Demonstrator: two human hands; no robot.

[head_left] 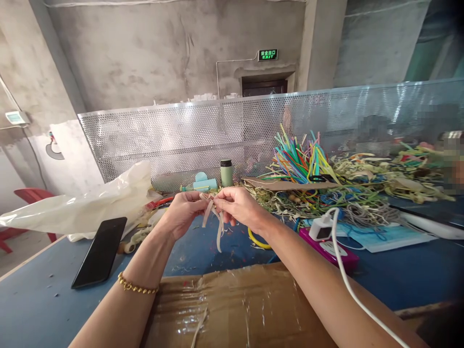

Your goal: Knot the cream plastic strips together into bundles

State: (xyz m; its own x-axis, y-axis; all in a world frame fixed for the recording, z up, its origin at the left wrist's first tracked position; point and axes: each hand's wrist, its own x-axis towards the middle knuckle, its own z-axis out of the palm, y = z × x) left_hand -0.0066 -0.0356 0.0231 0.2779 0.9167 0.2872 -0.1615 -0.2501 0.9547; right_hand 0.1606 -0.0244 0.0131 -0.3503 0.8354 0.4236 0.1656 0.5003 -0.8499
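Note:
Both my hands meet over the blue table, pinching a pale cream strip (219, 232) whose ends dangle below the fingers. My left hand (184, 212) grips it from the left, thumb and forefinger pressed together. From the right, my right hand (237, 205) pinches the same strip close to the left fingertips. Exactly how the strip is looped or crossed between the fingers is too small to tell. Under my forearms lies a taped brown cardboard sheet (232, 309), with another thin pale strip (199, 328) on it.
A black phone (99, 253) and a clear plastic bag (83, 205) lie at left. Behind my hands stands a green bottle (226, 173). Colourful strips (304, 157) and tangled cords (362, 193) pile up at right, near a purple power strip (329, 249) with a white cable (344, 278).

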